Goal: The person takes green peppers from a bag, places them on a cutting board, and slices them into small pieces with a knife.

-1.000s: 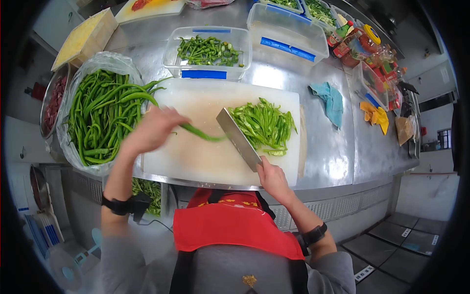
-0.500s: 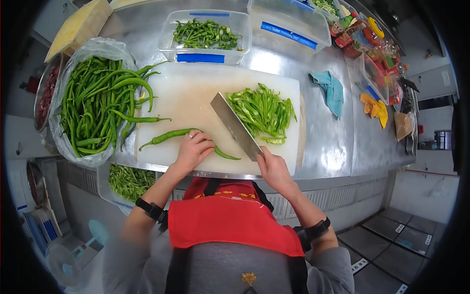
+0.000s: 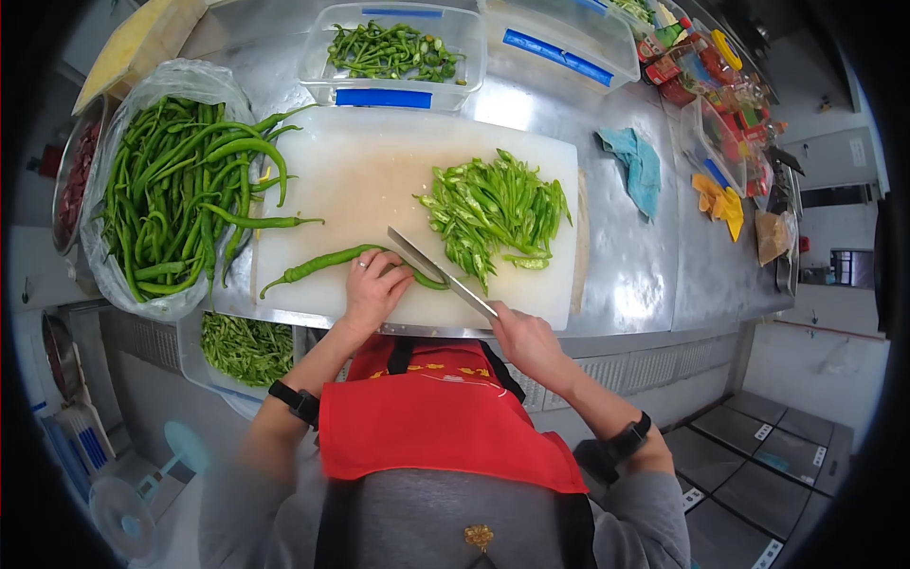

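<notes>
A long green chili pepper lies across the lower part of the white cutting board. My left hand is closed over its right half, fingertips bent onto it. In my right hand is the handle of a cleaver, its blade slanting up and left, over the pepper's right end beside my left fingers. A pile of sliced green peppers rests on the board's right side, just beyond the blade. Whole green peppers fill a plastic bag at the left, some hanging over the board.
Behind the board stands a clear container of green stem pieces, with another container beside it. A blue cloth and a yellow cloth lie at the right. Below the counter's left edge is a bin of green slices.
The cleaver has moved left and away from the slice pile, over the pepper's right end. The sliced pile has spread toward the lower left. My left hand keeps its hold. The view has shifted slightly.
</notes>
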